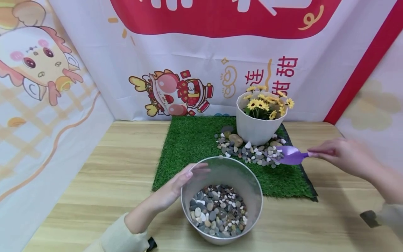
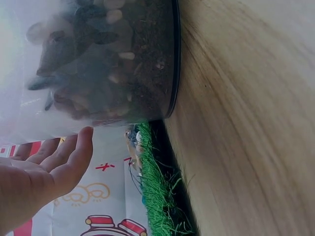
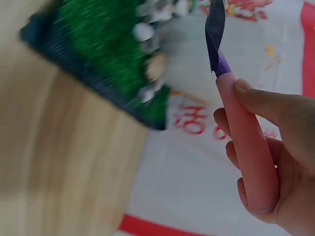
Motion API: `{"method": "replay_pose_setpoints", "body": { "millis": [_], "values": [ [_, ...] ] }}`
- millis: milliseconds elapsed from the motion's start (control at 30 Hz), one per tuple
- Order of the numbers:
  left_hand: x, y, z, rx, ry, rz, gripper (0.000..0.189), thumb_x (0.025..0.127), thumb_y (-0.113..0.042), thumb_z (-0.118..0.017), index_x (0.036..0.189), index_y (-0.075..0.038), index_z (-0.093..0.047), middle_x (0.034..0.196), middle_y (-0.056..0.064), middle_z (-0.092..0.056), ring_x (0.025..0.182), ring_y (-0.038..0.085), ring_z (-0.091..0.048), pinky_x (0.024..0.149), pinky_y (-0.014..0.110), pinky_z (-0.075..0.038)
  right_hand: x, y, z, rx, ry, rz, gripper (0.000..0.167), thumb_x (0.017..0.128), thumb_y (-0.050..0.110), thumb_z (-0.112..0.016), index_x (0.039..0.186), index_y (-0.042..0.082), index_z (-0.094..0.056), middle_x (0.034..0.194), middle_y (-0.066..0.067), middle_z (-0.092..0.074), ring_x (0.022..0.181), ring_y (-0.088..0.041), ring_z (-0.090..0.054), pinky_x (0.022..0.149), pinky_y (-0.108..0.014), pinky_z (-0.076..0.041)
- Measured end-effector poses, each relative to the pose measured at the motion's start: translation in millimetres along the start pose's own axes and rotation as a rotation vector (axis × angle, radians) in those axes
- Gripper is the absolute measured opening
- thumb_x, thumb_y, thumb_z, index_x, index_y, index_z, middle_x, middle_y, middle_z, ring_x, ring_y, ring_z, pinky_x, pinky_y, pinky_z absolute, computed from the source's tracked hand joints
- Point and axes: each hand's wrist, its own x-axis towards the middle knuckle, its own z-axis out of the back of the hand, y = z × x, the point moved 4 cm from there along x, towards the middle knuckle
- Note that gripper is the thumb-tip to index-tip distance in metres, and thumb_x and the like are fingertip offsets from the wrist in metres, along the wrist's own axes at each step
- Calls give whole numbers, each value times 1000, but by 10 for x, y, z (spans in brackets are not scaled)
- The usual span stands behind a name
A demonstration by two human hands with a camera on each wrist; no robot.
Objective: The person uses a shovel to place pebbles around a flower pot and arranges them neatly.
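Note:
My right hand (image 1: 343, 154) grips the pink handle (image 3: 248, 147) of a small garden trowel with a purple blade (image 1: 292, 156). The blade's tip is at several pebbles (image 1: 252, 153) in front of a white flowerpot; whether some lie on the blade or all beneath it, I cannot tell. With fingers extended, my left hand (image 1: 173, 187) rests against the side of a translucent bucket (image 1: 256, 196). Mixed grey, white and brown pebbles (image 1: 217, 210) cover the bucket's bottom. From the left wrist, dark soil (image 2: 152, 64) shows through its wall, and the fingers (image 2: 81, 152) look straight.
Yellow flowers (image 1: 259, 104) stand in the white flowerpot (image 1: 256, 127) on a green artificial grass mat (image 1: 192, 140). A wood-grain table (image 1: 126, 157) carries the mat and bucket. Printed cloth (image 1: 107, 70) hangs behind and on both sides.

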Motion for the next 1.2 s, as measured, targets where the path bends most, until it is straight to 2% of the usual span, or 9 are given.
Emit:
{"method": "replay_pose_setpoints", "body": {
  "millis": [100, 200, 400, 500, 733, 900, 1000, 1200],
  "values": [
    [-8, 11, -5, 15, -6, 4, 58, 111, -36, -18, 157, -3, -31, 156, 18, -43, 143, 36, -41, 119, 62, -22, -70, -134, -111, -32, 44, -67, 21, 81, 17, -86, 101, 10, -83, 84, 2, -75, 69, -11, -63, 54, -27, -46],
    [-8, 9, -8, 22, -14, 3, 58, 111, -35, -19, 157, -3, -32, 157, 17, -43, 143, 36, -41, 118, 62, -23, -118, -234, -163, -60, 59, -98, 22, 83, 21, -85, 101, 9, -83, 83, 0, -75, 70, -16, -62, 54, -30, -45],
    [-7, 4, -1, 18, -14, 4, 58, 111, -34, -19, 157, -2, -32, 157, 18, -42, 144, 36, -40, 119, 61, -23, -161, -333, -169, -123, 78, -99, 20, 86, 23, -82, 99, 8, -83, 82, -2, -74, 68, -20, -61, 51, -32, -39],
    [-7, 3, -1, 17, -12, 6, 58, 111, -35, -19, 157, -3, -32, 157, 18, -42, 144, 36, -40, 119, 61, -23, -160, -353, -174, -145, 74, -96, 19, 84, 20, -84, 98, 7, -83, 80, -3, -74, 67, -23, -62, 49, -33, -38],
    [-3, -8, -6, 12, -10, 6, 57, 111, -34, -19, 157, -2, -31, 157, 18, -42, 143, 36, -41, 119, 61, -23, -100, -280, -162, -265, -11, -37, 20, 76, 18, -86, 94, 10, -83, 75, -4, -71, 68, -31, -62, 47, -35, -33],
    [0, -4, -8, 2, -6, 3, 57, 111, -34, -18, 157, -2, -31, 157, 19, -41, 143, 37, -41, 119, 61, -23, -80, -195, -104, -303, -156, 44, 17, 70, 13, -85, 87, 11, -83, 72, -8, -70, 69, -33, -61, 49, -40, -34],
    [3, -6, -13, -6, -4, 5, 57, 111, -34, -19, 157, -2, -30, 157, 18, -41, 144, 36, -41, 119, 60, -23, -94, -185, -78, -306, -199, 28, 16, 70, 11, -84, 85, 9, -82, 71, -9, -69, 69, -33, -58, 53, -46, -34],
    [-8, -2, -1, -7, -3, 7, 58, 111, -35, -19, 158, -2, -30, 157, 19, -42, 143, 36, -41, 119, 61, -22, -143, -214, -57, -316, -193, -51, 15, 70, 9, -85, 84, 7, -81, 68, -8, -67, 66, -30, -53, 53, -45, -31]
  ]
}}
